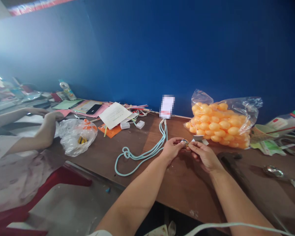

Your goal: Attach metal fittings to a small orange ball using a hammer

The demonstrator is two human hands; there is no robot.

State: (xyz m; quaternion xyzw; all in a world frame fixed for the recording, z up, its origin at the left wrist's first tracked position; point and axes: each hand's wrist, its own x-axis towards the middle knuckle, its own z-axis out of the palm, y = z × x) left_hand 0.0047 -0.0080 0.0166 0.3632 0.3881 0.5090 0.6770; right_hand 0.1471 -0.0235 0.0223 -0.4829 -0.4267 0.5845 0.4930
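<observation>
My left hand (172, 149) and my right hand (203, 153) meet over the brown table (182, 186), both pinching a small shiny roll-like object (184, 142) between the fingertips. Just behind the hands lie small white scraps (199, 139). A clear plastic bag of orange balls (218, 124) stands close behind my right hand. A pale blue cord (142, 154) runs from a white card (167, 106) by the blue wall to a loop left of my left hand.
Another person's arms (39, 129) rest at the far left by a crumpled clear bag (76, 136). Papers, a black phone (93, 109) and small white boxes (140, 124) lie at the back. A paper cup (258, 132) and a shiny object (272, 171) sit right.
</observation>
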